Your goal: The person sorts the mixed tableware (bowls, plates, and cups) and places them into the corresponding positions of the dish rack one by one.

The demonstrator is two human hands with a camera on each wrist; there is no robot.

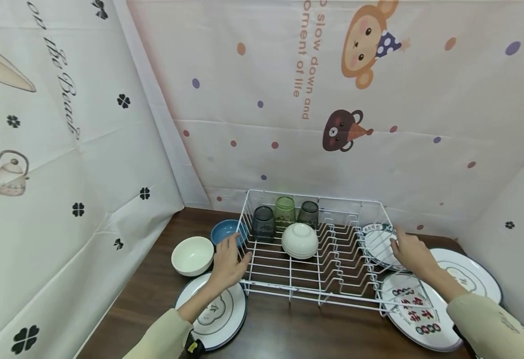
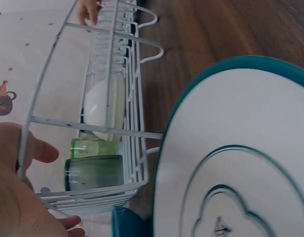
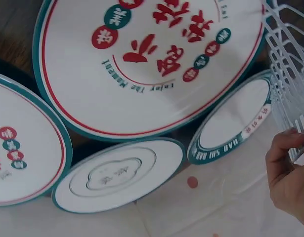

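A white wire dish rack [image 1: 290, 287] stands on the brown table between my hands. My left hand [image 1: 229, 264] grips its left end, the thumb on the inner side of the wire in the left wrist view. At the opposite end, my right hand [image 1: 413, 253] holds the upper wire, fingers curled round it in the right wrist view. Inside the rack are a dark glass [image 1: 263, 224], a green glass [image 1: 285, 210], another dark glass [image 1: 308, 214] and upturned white bowls [image 1: 299, 239], seemingly stacked.
Left of the rack lie a blue bowl [image 1: 225, 230], a cream bowl [image 1: 192, 256] and a white plate [image 1: 226, 319]. Several plates lie on the right, including one with red characters [image 1: 416, 324] and a rimmed plate [image 1: 472, 274]. Printed cloth [image 1: 288, 154] hangs behind.
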